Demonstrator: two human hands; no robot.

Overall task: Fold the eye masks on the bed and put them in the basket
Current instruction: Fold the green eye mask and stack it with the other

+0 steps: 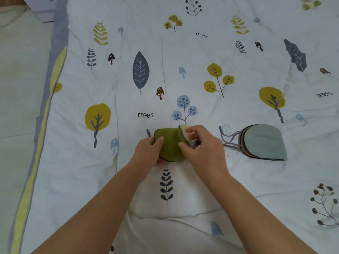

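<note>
Green eye mask (169, 146) lies on the bed quilt (183, 61), low in the middle. Its long axis runs left to right. It looks soft and light, so it should bend easily; the ends are the best places to hold. Left hand (149, 150) pinches the left end, right hand (203, 145) grasps the right end, turned up. Folded grey-blue mask (264, 142) rests near, to the right
</note>
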